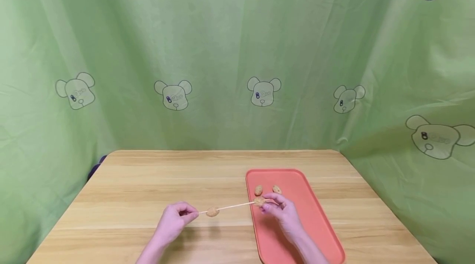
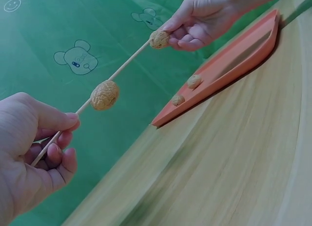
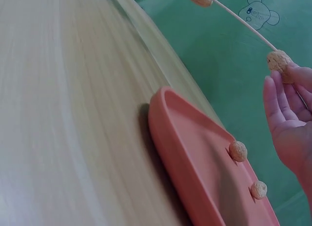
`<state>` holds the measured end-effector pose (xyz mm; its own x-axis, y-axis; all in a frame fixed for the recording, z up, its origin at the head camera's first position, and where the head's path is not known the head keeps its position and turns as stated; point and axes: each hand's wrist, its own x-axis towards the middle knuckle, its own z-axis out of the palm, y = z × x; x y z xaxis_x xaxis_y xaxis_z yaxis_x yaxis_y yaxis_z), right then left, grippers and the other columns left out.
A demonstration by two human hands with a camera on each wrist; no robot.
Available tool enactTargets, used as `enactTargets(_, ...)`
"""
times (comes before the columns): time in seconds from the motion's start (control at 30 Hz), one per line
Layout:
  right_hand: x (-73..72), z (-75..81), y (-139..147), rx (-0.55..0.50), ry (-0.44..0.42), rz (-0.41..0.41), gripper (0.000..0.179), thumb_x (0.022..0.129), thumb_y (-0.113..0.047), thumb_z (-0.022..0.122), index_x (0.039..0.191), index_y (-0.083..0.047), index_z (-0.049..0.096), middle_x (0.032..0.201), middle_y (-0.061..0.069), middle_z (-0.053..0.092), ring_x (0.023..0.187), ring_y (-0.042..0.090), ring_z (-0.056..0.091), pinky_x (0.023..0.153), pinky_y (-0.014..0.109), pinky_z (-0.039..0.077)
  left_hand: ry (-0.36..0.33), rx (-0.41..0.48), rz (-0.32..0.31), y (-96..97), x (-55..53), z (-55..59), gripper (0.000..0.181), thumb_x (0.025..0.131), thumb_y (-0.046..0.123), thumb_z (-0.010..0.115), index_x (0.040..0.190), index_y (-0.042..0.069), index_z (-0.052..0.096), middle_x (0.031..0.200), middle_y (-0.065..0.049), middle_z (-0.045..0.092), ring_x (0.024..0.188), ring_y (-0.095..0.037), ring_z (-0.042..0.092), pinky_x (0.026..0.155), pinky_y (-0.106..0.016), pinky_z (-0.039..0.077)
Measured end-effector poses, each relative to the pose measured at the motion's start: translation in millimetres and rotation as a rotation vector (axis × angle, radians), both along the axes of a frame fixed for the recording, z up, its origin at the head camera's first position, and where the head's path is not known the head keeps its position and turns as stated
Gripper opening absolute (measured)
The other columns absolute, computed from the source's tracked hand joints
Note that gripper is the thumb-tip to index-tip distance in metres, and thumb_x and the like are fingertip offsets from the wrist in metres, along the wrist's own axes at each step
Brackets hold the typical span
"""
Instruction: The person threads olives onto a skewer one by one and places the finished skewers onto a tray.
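A thin wooden skewer (image 1: 236,205) is held up between both hands over the table and tray. My left hand (image 1: 173,220) pinches it near one end, thumb against fingers. Just beyond those fingertips, a wrinkled tan ball (image 2: 105,95) is threaded on the stick. Toward the other end is a second wrinkled ball (image 3: 279,61), gripped between the thumb and fingers of my right hand (image 1: 285,213). A bit of skewer shows past this ball, along the right palm. Below the right hand lies a coral-red tray (image 1: 311,214) holding two loose balls of the same kind (image 1: 258,190).
The wooden table (image 1: 148,177) extends around the tray, which lies at the right. A green curtain (image 1: 219,49) printed with bear heads hangs behind the table and along both sides.
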<state>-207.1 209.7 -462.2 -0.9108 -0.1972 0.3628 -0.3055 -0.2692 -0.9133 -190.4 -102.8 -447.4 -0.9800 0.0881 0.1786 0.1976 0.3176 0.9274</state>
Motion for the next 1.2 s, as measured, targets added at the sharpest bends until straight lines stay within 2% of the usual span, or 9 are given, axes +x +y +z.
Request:
enactTargets(0.07,0.0,-0.2,-1,-0.04,0.006,0.029,0.023,0.083,0.012,0.055,0.106,0.011,0.056,0.092,0.005,0.067,0.078,0.016,0.065,0.073,0.027,0.052,0.001,0.003,-0.004,-0.8,-0.7,-2.1,0.005,0.076,0.004,0.071,0.08,0.003,0.068,0.074,-0.002,0.062,0.066,-0.011,0.051,0.06,-0.023,0.042)
enactTargets(0.17,-0.6,-0.3,-2,-0.093,0.011,0.083,0.028,0.084,0.014,0.052,0.106,-0.002,0.061,0.096,0.006,0.066,0.08,0.016,0.065,0.075,0.028,0.052,0.005,-0.013,0.009,-0.4,-0.6,-0.9,0.005,0.076,0.002,0.07,0.08,0.002,0.067,0.074,-0.002,0.061,0.066,-0.01,0.05,0.06,-0.023,0.042)
enactTargets(0.33,-1.2,0.8,-6,-0.126,-0.005,0.124,0.028,0.084,0.014,0.052,0.105,-0.002,0.061,0.097,0.007,0.065,0.081,0.018,0.065,0.075,0.029,0.052,-0.002,0.002,0.012,-0.2,-0.4,0.0,0.005,0.076,0.001,0.07,0.08,0.001,0.067,0.074,-0.003,0.061,0.065,-0.01,0.049,0.059,-0.022,0.041)
enactTargets(0.57,0.1,0.0,-11,-0.144,0.014,0.175,0.028,0.085,0.014,0.051,0.105,-0.002,0.061,0.099,0.008,0.066,0.083,0.019,0.065,0.076,0.03,0.052,0.018,0.006,-0.036,-0.1,3.3,2.9,0.005,0.076,0.004,0.07,0.08,0.002,0.067,0.074,-0.003,0.061,0.066,-0.011,0.051,0.06,-0.023,0.042)
enactTargets(0.87,-0.4,-0.7,-15,-0.169,0.009,0.198,0.032,0.084,0.016,0.049,0.105,-0.004,0.062,0.101,0.007,0.067,0.086,0.016,0.065,0.077,0.029,0.052,0.023,0.022,-0.028,1.7,3.3,2.4,0.007,0.076,0.004,0.07,0.081,0.002,0.067,0.075,-0.003,0.062,0.067,-0.011,0.051,0.061,-0.023,0.043)
enactTargets(1.2,0.9,-2.7,-19,-0.183,-0.004,0.21,0.034,0.084,0.017,0.048,0.104,-0.006,0.063,0.099,0.008,0.067,0.085,0.016,0.065,0.078,0.028,0.051,0.031,-0.001,-0.03,3.6,3.1,1.5,0.004,0.077,-0.001,0.068,0.08,-0.002,0.066,0.076,-0.005,0.062,0.068,-0.011,0.052,0.061,-0.023,0.043)
